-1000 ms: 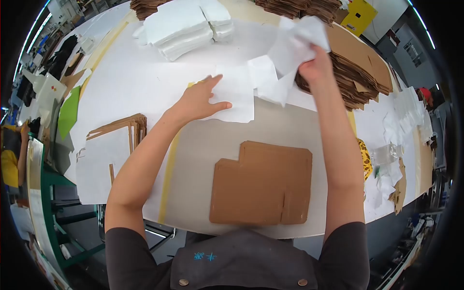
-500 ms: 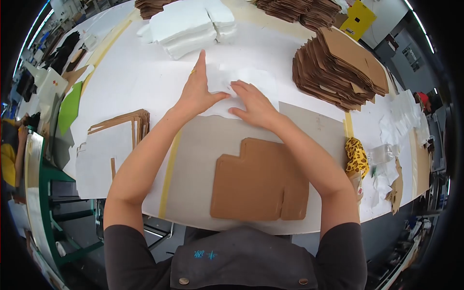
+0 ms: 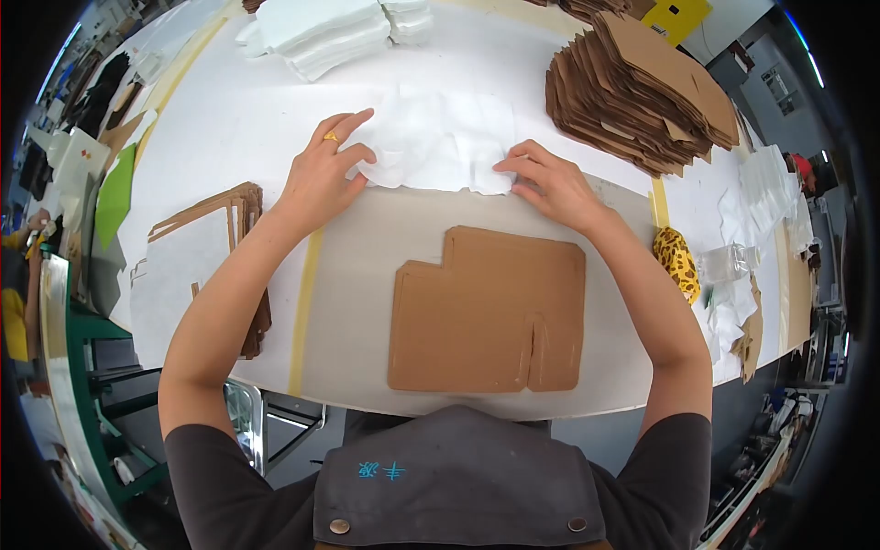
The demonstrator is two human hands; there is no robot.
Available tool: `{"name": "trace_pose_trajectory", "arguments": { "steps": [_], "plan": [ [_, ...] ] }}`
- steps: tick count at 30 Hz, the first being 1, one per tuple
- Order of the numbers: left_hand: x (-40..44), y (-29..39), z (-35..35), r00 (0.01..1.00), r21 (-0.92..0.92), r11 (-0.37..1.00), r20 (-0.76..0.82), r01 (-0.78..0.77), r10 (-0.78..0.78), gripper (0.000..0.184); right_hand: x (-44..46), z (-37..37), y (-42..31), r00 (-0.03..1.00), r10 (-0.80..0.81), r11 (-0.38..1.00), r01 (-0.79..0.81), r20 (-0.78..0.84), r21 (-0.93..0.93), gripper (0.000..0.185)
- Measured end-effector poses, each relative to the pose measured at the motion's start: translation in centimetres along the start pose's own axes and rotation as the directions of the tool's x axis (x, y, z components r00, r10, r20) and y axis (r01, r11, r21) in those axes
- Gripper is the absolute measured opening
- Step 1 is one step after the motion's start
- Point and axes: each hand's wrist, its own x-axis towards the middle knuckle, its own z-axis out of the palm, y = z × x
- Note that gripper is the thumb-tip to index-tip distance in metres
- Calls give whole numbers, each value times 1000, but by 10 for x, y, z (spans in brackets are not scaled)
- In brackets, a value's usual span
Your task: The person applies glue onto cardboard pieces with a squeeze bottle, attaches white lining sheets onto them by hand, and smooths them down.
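A thin, soft white sheet (image 3: 435, 142) spreads between my two hands, its near edge wavy and slightly raised. My left hand (image 3: 325, 172) pinches its left near corner between thumb and index finger, the other fingers extended; a ring is on one finger. At the right near corner, my right hand (image 3: 555, 186) grips the sheet with thumb and fingertips. Nearer my body, a flat brown leather-like panel (image 3: 486, 312) lies on the grey mat (image 3: 348, 321), with a notch at its upper left and a slit near its lower right.
A tall stack of brown panels (image 3: 632, 96) stands at the back right. Folded white sheets (image 3: 321, 35) are piled at the back. Brown pieces with a white top (image 3: 188, 261) lie on the left. A yellow spotted pouch (image 3: 676, 264) and clear plastic (image 3: 729, 264) sit on the right.
My hands have moved apart and closer to my body, each now holding a corner of the white sheet, which is more spread out. The view has tilted slightly downward.
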Motion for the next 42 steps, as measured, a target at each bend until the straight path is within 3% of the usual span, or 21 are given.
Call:
{"name": "trace_pose_trajectory", "arguments": {
  "steps": [1,3,5,6,8,12,13,14,17,19,20,21,23,25,29,32,34,35,37,38,42],
  "plan": [
    [-3,0,0,1000,2,1000,-13,3,-3,23,2,1,-1,998,-60,998,60,-10,-7,16],
    [-4,-1,0,1000,11,1000,-24,9,-8,18,7,6,2,999,-36,998,36,3,48,14],
    [-6,-2,-1,989,-266,953,3,145,-149,12,12,8,4,1000,-21,994,19,18,103,12],
    [-6,-4,-1,988,-262,953,4,152,-156,12,12,4,3,1000,22,992,-25,20,123,9],
    [-2,-8,0,902,-645,649,160,404,-402,10,9,-1,7,998,64,987,-68,28,144,7],
    [0,-18,3,944,-579,758,64,300,-325,15,4,-8,20,998,-48,994,44,41,98,7],
    [-1,-17,0,971,-468,851,93,237,-219,18,3,-10,21,993,-108,993,105,45,57,6],
    [-2,-15,-3,984,-351,923,135,157,-116,22,3,-11,22,993,-107,993,105,46,55,6],
    [-10,0,-10,993,-215,973,105,80,-59,22,10,-20,9,997,16,995,-23,73,97,7],
    [-14,-5,-6,999,-194,981,36,3,4,19,16,-21,3,984,39,970,4,-172,243,13],
    [-16,-7,-5,997,-169,982,-31,-79,75,18,17,-21,1,985,35,970,8,-169,244,13],
    [-18,-6,-7,997,-170,983,-30,-77,73,18,17,-21,-1,981,73,960,-19,-181,281,14],
    [-21,-3,-9,993,-264,957,26,117,-114,13,12,-20,0,974,120,947,-55,-190,315,16],
    [-24,-6,-8,987,-318,934,42,162,-157,12,5,-19,4,996,0,1000,0,-94,9,18],
    [-25,-6,-11,969,-432,868,85,246,-233,15,0,-9,11,997,-78,992,75,-28,-98,17],
    [-23,-9,-8,968,-487,837,88,249,-236,16,5,-5,12,992,-126,990,126,-1,-57,13],
    [-21,-9,-8,965,-530,809,84,255,-249,14,10,-5,11,1000,16,995,-18,14,98,12],
    [-22,-9,-9,962,-571,779,82,261,-262,13,13,-5,10,1000,6,995,-8,17,98,12],
    [-23,-7,-15,957,-520,807,89,281,-276,14,15,-7,4,969,23,959,48,-245,280,4],
    [-24,-6,-17,954,-469,832,104,296,-281,15,14,-8,0,957,17,947,77,-289,312,3],
    [-31,-9,-18,947,-526,788,174,322,-271,17,0,-7,-9,982,-13,938,77,-187,338,3]
  ]
}}
